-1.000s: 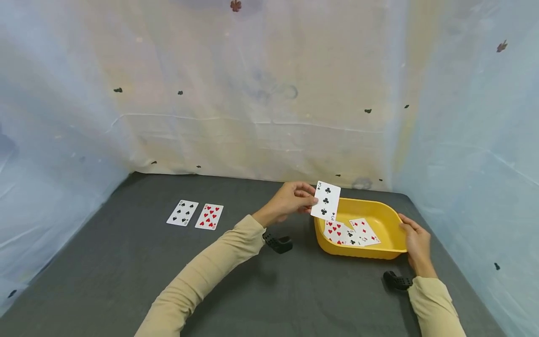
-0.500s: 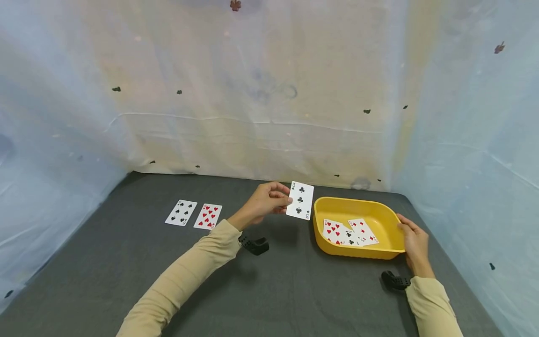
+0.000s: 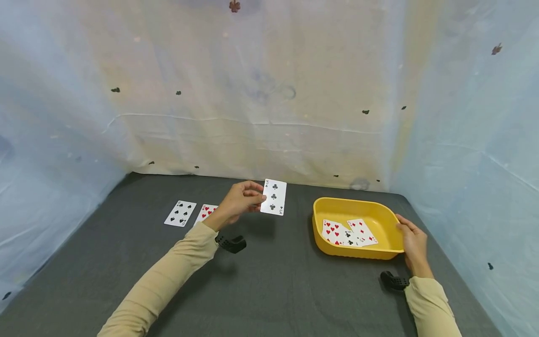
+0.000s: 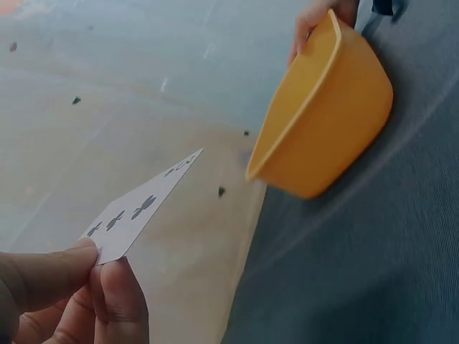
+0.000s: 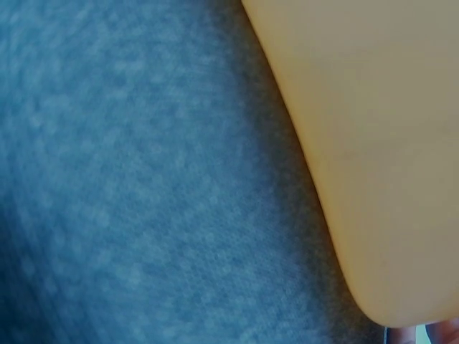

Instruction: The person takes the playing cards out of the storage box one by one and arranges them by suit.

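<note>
My left hand [image 3: 239, 202] pinches the three of clubs [image 3: 273, 197] by its edge, face toward me, above the table. In the left wrist view the thumb and fingers clamp one end of that playing card [image 4: 136, 215]. My right hand [image 3: 414, 242] grips the right end of a yellow plastic tub [image 3: 358, 252], thumb at the rim. Several face-up cards [image 3: 338, 233], hearts, clubs and diamonds, lie overlapping inside it. The right wrist view shows mostly the tub's outer wall [image 5: 387, 158], with a bit of fingers at the lower corner.
On the dark cloth-covered table [image 3: 269, 290], a six of spades [image 3: 180, 213] lies face up at left. Beside it is a hearts card [image 3: 205, 213], partly hidden by my left wrist. Pale sheeting [image 3: 269, 93] hangs behind and on both sides.
My left hand has carried the three of clubs leftward, from over the tub's left end to above the table. My right hand and the tub stay in place.
</note>
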